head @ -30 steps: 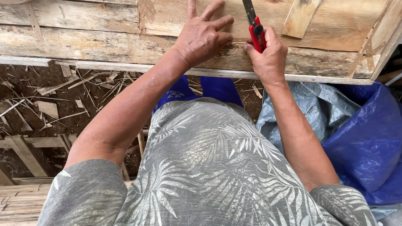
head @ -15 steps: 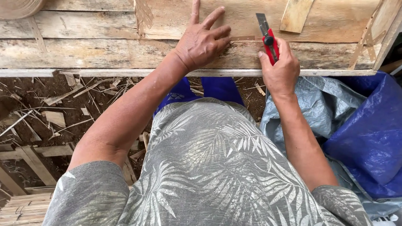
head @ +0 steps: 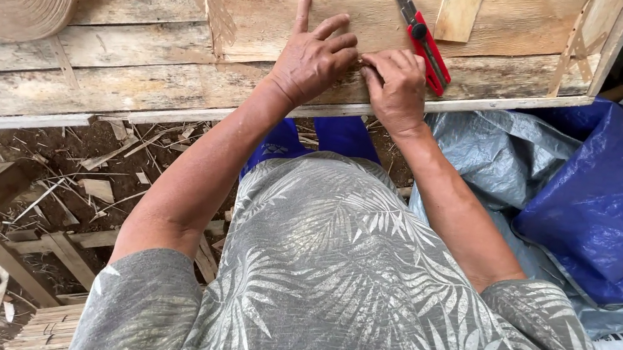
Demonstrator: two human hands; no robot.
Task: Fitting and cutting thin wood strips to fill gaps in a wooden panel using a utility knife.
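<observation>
Left hand point(head: 314, 58) flat, fingers spread on veneer sheet point(head: 329, 3); right hand point(head: 396, 87) curled, pinching its edge, red utility knife point(head: 425, 44) at one o'clock.

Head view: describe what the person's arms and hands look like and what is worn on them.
Both arms are bare below short grey sleeves printed with pale palm leaves. The left hand and right hand wear no gloves; no rings or watch show on fingers or wrists.

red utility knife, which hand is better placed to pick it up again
Right, probably. The right hand rests on the veneer sheet just beside the red utility knife, while the left hand lies flat farther away, pressing the sheet.
</observation>
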